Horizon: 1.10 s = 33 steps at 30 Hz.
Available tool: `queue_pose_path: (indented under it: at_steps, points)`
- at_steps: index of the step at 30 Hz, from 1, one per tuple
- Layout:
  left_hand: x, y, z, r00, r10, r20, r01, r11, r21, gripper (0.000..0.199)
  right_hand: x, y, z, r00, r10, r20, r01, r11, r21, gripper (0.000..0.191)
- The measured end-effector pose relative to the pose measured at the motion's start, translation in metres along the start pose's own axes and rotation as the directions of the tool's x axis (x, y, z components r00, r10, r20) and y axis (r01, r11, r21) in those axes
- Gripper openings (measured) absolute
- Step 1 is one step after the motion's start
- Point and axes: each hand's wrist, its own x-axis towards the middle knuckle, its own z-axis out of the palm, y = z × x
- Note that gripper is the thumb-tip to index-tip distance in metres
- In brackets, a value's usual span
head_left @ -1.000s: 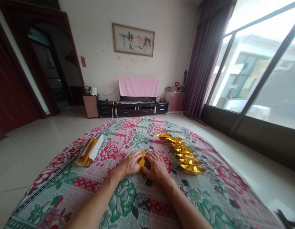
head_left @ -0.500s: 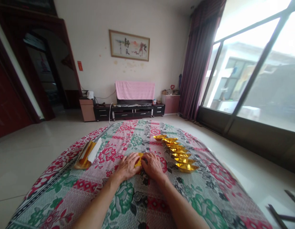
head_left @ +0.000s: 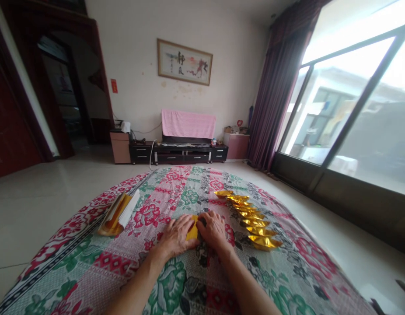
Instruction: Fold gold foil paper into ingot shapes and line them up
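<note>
Far to my left a stack of gold paper sheets (head_left: 116,214) lies near the edge of the flowered cloth (head_left: 176,183), well apart from my hands, with bare tiled floor (head_left: 41,197) beyond it. My left hand (head_left: 175,236) lies flat, fingers spread and pressing down on the small gold paper (head_left: 192,229) at the middle of the cloth. My right hand (head_left: 214,229) is touching the same piece from the other side, its fingers curled over the edge; neither hand grips, both pin. To crease well I judge I should keep the left palm steady as an anchor and run the right fingertips firmly along the fold, so the slick foil does not spring back or skew. Just to the right a row of folded gold ingots (head_left: 250,216) runs away from me, near my right hand; a wide sweep there could knock them. Past them the cloth ends, and floor leads to the window (head_left: 353,100). Open cloth lies ahead.
</note>
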Motion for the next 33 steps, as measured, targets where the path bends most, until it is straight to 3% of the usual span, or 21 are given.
queue_pose_path:
  at_steps: [11, 25, 29, 33]
  points:
    - [0.000, 0.002, -0.004, 1.000, -0.007, 0.015, 0.008, 0.999, -0.038, 0.069, 0.020, 0.001, 0.011, 0.994, 0.104, -0.028, -0.106, 0.990, -0.095, 0.022]
    - [0.000, 0.005, -0.016, 0.987, -0.021, 0.162, 0.028, 0.999, -0.041, 0.090, 0.020, 0.000, 0.013, 0.990, 0.120, -0.073, -0.127, 0.987, -0.101, 0.023]
    - [-0.001, 0.008, -0.020, 0.979, -0.028, 0.202, 0.037, 0.998, -0.041, 0.089, 0.016, 0.002, 0.013, 0.984, 0.058, -0.168, -0.051, 0.998, 0.046, 0.019]
    - [-0.001, 0.009, -0.021, 0.976, -0.057, 0.210, 0.069, 0.996, -0.051, 0.089, 0.007, 0.004, 0.009, 0.963, -0.186, -0.194, 0.233, 0.937, 0.259, 0.022]
